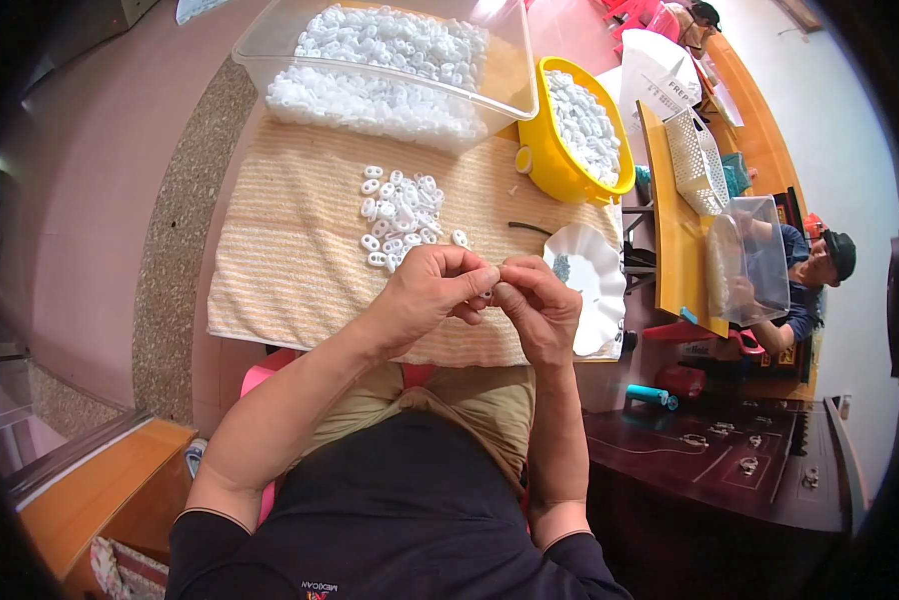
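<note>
My left hand (432, 290) and my right hand (542, 308) meet over the near edge of the towel-covered table. Between my fingertips shows a sliver of a small white oval plastic piece (487, 294), mostly hidden; my left fingers pinch it. The right thumb and forefinger are closed against it, and whatever tiny thing they grip is hidden. Just beyond my left hand lies a loose pile of white oval two-hole plastic pieces (406, 210). Right of my right hand sits a white scalloped dish (598, 312) with small grey bits (562, 267) in it.
A clear plastic bin (385, 72) full of white pieces stands at the back, beside a yellow tub (542, 165) of similar pieces. A dark thin strip (530, 228) lies near the dish. At right, a person (802, 270) handles a clear box (760, 262) at another table (665, 245).
</note>
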Demonstrator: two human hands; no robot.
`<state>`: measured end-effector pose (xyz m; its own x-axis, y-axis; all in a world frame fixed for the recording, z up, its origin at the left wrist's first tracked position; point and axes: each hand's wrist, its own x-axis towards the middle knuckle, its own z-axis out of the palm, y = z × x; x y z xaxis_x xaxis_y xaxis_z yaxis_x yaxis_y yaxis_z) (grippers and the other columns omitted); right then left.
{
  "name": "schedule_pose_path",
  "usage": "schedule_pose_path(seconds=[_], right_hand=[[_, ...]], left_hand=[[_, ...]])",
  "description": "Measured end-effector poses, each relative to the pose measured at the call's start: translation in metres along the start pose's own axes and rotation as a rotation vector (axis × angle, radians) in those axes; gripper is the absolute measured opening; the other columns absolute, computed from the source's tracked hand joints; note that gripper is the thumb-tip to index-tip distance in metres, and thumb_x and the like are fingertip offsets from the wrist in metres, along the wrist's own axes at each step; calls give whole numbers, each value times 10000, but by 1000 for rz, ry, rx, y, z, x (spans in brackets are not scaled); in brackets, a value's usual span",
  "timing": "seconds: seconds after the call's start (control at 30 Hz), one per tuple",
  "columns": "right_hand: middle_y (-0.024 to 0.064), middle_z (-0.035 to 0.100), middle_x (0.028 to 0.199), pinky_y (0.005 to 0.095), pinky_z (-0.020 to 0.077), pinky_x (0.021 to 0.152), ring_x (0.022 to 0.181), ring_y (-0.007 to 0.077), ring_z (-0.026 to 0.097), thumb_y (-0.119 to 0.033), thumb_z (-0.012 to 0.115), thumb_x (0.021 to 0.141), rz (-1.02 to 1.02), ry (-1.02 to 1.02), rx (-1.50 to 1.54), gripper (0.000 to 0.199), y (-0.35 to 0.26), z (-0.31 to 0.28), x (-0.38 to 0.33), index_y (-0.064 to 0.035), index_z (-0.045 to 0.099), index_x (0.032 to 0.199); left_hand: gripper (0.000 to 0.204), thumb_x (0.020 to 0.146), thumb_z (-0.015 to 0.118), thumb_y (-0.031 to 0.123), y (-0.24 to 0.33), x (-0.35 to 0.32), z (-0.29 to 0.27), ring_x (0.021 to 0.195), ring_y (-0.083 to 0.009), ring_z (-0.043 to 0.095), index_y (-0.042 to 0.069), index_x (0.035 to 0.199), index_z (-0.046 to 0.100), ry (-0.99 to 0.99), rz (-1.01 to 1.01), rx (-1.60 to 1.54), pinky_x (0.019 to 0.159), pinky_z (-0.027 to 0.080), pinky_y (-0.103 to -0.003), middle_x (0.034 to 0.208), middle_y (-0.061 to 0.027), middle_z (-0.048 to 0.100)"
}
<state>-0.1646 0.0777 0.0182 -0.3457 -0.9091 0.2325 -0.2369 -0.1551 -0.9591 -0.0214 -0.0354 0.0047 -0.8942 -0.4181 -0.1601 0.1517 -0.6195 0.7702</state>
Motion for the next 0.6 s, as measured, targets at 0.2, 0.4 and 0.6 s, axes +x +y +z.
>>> schedule_pose_path(seconds=[0.2,0.4,0.6], right_hand=[[102,584,984,247,552,718,824,150,618,97,637,822,64,28,134,148,0,2,3,52,645,962],[104,580,975,261,558,707,792,157,627,90,596,846,114,26,130,94,1,-1,4,68,625,932],[95,575,979,264,540,697,784,153,621,45,575,879,174,78,182,73,7,-5,-1,66,596,946]], left_hand=[[189,912,640,208,-2,0,-3,707,-90,605,25,958,630,-6,-59,-22,666,527,-235,850,-42,646],[189,904,647,175,-1,0,-1,739,-100,620,10,993,631,5,-79,-10,688,540,-241,879,-55,657],[172,886,643,71,-1,-1,2,797,-130,646,-26,1025,616,41,-42,-92,740,557,-258,902,-83,658]])
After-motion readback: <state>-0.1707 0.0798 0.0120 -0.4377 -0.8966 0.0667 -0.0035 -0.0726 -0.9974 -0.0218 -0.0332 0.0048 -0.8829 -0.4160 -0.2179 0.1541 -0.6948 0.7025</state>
